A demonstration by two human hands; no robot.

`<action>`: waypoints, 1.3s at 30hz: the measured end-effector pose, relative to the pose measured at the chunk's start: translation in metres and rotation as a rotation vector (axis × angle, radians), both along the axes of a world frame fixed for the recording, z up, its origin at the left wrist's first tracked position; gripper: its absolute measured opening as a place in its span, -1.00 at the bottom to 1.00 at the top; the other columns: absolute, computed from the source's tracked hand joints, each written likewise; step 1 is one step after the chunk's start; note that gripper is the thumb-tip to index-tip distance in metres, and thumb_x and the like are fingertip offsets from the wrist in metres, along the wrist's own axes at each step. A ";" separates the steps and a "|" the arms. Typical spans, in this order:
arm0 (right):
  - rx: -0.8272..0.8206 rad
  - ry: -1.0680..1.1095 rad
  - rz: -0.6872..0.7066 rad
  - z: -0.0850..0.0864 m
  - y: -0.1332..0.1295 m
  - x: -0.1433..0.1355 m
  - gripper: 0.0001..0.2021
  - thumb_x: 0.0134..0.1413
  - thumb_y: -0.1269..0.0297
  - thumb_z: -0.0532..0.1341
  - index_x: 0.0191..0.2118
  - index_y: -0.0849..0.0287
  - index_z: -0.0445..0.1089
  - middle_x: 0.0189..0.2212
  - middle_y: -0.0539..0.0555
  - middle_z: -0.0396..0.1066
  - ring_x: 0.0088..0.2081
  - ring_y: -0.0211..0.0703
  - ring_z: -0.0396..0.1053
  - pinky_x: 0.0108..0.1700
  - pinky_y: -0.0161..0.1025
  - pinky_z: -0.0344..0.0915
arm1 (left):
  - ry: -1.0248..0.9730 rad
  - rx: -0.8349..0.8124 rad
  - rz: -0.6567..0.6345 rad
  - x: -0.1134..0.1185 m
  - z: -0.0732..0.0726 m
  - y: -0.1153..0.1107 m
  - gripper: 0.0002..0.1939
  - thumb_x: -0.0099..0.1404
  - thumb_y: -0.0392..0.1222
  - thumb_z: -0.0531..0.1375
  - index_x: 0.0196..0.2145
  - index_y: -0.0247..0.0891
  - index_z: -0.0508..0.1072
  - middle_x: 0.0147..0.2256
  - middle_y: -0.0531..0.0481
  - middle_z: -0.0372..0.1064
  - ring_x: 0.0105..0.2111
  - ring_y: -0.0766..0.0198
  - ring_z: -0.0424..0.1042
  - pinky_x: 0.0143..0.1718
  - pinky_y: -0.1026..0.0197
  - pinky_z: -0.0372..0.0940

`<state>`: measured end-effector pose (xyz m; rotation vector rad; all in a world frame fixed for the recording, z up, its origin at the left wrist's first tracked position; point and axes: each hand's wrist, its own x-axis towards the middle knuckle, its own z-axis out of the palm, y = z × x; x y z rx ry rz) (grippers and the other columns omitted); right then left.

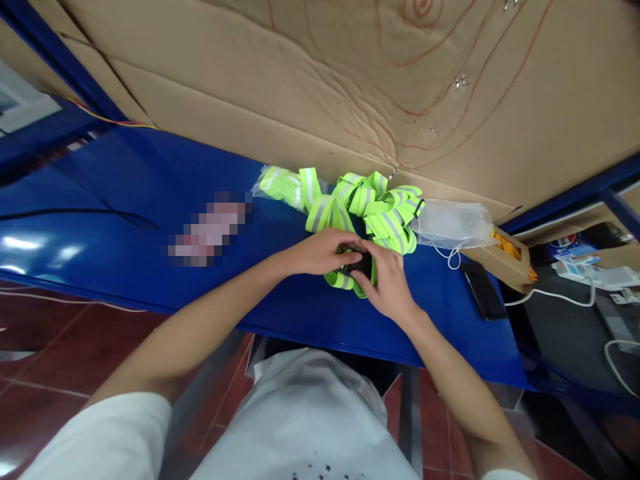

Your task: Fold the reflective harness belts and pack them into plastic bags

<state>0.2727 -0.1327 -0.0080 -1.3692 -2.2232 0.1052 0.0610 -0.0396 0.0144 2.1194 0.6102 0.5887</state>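
Note:
Both my hands meet over a blue table, at the near side of a loose heap of neon yellow reflective strap (395,220) with silver stripes. Between them is a small black piece (364,264), perhaps a buckle; its exact shape is hidden by the fingers. My left hand (325,252) pinches its left side with thumb and forefinger. On the other side my right hand (387,277) grips it, thumb below and fingers above. A loop of the strap hangs just beneath the hands. Left of the heap, more yellow strap lies in a clear plastic bag (280,185).
A cardboard panel (225,87) with red curved lines rises behind the blue table (280,307). To the right are a crumpled clear bag (455,223), a black phone (483,291), a cardboard box (515,263) and white cables. A black cable (80,212) and a pixelated patch are at left.

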 end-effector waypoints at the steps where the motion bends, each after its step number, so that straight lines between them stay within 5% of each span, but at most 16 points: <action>1: -0.019 0.020 0.001 0.002 0.001 0.004 -0.49 0.44 0.06 0.12 0.37 0.11 0.18 0.26 0.24 0.40 0.27 0.12 0.37 0.30 0.11 0.19 | -0.021 -0.032 0.018 -0.001 -0.001 0.003 -0.72 0.42 -0.08 0.18 -0.04 -0.24 0.57 -0.15 -0.05 0.62 -0.17 0.17 0.57 -0.18 0.20 0.34; 5: -0.073 0.076 0.017 0.007 0.006 0.026 -0.61 0.49 0.11 0.06 0.30 0.04 0.29 0.24 0.17 0.43 0.30 0.05 0.35 0.32 0.05 0.24 | -0.054 -0.049 0.055 -0.001 -0.006 0.012 -0.66 0.45 0.00 0.13 -0.03 -0.21 0.59 -0.08 -0.06 0.61 -0.09 0.15 0.56 -0.08 0.18 0.36; 11: -0.234 0.102 0.128 -0.006 0.006 0.023 -0.29 0.22 -0.08 0.36 0.34 0.15 0.21 0.23 0.30 0.39 0.22 0.18 0.40 0.21 0.09 0.38 | -0.046 0.019 0.021 0.005 -0.006 0.005 -0.67 0.48 -0.03 0.09 -0.06 -0.23 0.58 -0.10 -0.08 0.60 -0.09 0.17 0.56 -0.04 0.19 0.36; 15: -0.226 -0.016 0.091 -0.004 0.006 0.018 -0.50 0.24 0.00 0.36 0.15 0.18 0.38 0.00 0.24 0.52 0.04 0.17 0.48 0.08 0.04 0.40 | 0.145 0.238 -0.071 0.000 0.002 -0.006 -0.68 0.34 -0.17 0.24 0.04 -0.22 0.49 -0.05 -0.08 0.57 -0.05 0.14 0.54 0.00 0.16 0.38; 21: -0.098 -0.157 0.085 -0.003 0.000 0.012 -0.35 0.28 0.00 0.32 0.34 0.25 0.24 0.24 0.30 0.41 0.25 0.20 0.34 0.27 0.11 0.19 | 0.572 0.699 0.002 0.009 -0.002 -0.025 -0.70 0.30 -0.26 0.29 -0.02 -0.37 0.49 -0.11 -0.27 0.56 -0.07 -0.07 0.56 0.00 0.00 0.39; 27: 0.020 -0.289 -0.002 -0.005 -0.010 -0.005 -0.39 0.41 0.05 0.17 0.40 0.31 0.17 0.26 0.40 0.37 0.27 0.28 0.27 0.32 0.27 0.04 | 0.697 0.928 -0.056 0.016 -0.001 -0.029 -0.78 0.35 -0.21 0.27 -0.14 -0.47 0.53 -0.28 -0.28 0.57 -0.22 -0.07 0.59 -0.22 0.04 0.39; 34: 0.088 -0.253 -0.086 0.008 -0.014 -0.013 -0.56 0.27 0.32 0.20 0.22 0.35 0.33 0.14 0.41 0.45 0.16 0.30 0.38 0.21 0.20 0.26 | 0.744 0.851 0.023 0.011 0.035 -0.042 -0.84 0.37 -0.20 0.26 -0.20 -0.38 0.54 -0.29 -0.23 0.59 -0.28 -0.02 0.61 -0.37 0.12 0.33; 39: 0.167 0.188 -0.364 0.040 -0.035 0.051 -0.60 0.21 0.25 0.26 0.14 0.17 0.38 0.03 0.28 0.50 0.04 0.14 0.47 0.10 0.03 0.41 | 0.554 0.711 0.373 -0.038 0.083 -0.041 -0.78 0.37 0.01 0.24 -0.23 -0.19 0.54 -0.33 -0.07 0.58 -0.37 0.11 0.54 -0.39 0.17 0.29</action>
